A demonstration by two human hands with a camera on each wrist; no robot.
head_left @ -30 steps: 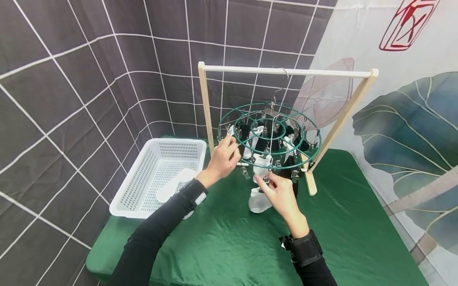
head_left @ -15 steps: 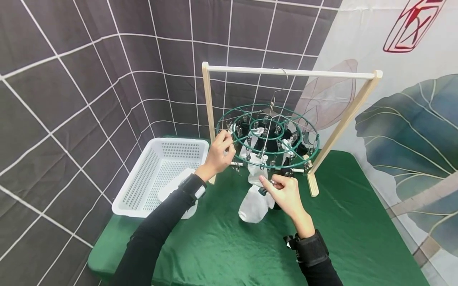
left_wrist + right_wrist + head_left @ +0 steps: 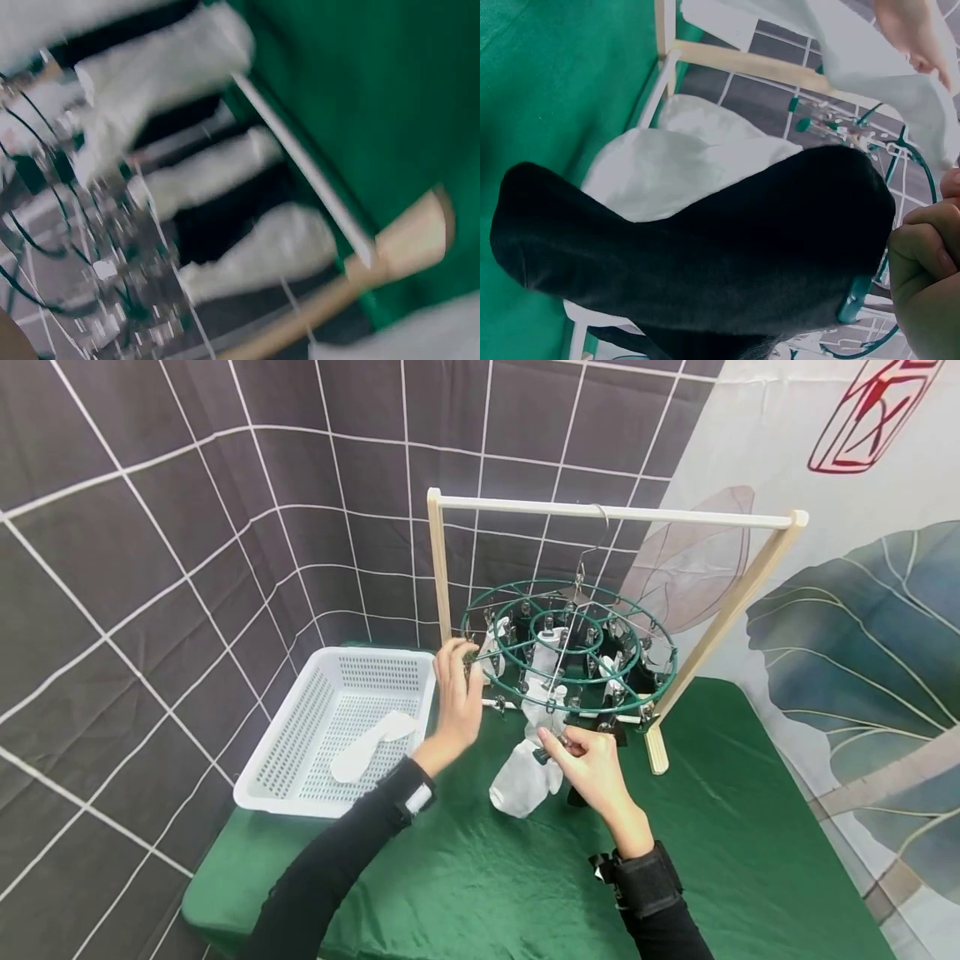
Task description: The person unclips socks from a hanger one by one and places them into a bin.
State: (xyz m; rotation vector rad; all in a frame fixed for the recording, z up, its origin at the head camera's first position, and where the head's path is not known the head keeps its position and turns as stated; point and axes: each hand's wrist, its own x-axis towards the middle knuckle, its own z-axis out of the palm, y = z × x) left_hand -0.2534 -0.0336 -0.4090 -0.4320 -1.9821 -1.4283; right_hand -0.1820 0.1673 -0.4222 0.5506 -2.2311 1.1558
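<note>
A round green clip hanger (image 3: pixel 600 710) hangs from the rack's bar, with black and white socks clipped on it. My right hand (image 3: pixel 596 768) pinches a metal clip (image 3: pixel 542 756) with dark green pads at the hanger's front. Beside that clip hangs a white sock (image 3: pixel 523 783). In the right wrist view, a black sock (image 3: pixel 697 247) hangs close to the curled fingers of my right hand. My left hand (image 3: pixel 459 697) is at the hanger's left rim, fingers raised and fairly straight; whether it touches the rim is unclear. Blurred white socks (image 3: pixel 270 251) show in the left wrist view.
A white perforated basket (image 3: pixel 255 789) stands to the left, with a white sock (image 3: pixel 367 747) in it. The wooden rack (image 3: pixel 438 568) stands on the green cloth (image 3: pixel 465 877). Grey gridded cloth (image 3: pixel 360 477) hangs behind.
My left hand has loosened from its pinch at the left rim, its fingers straightening. My right hand has lowered slightly with the clip, and the white sock beside it has swung left.
</note>
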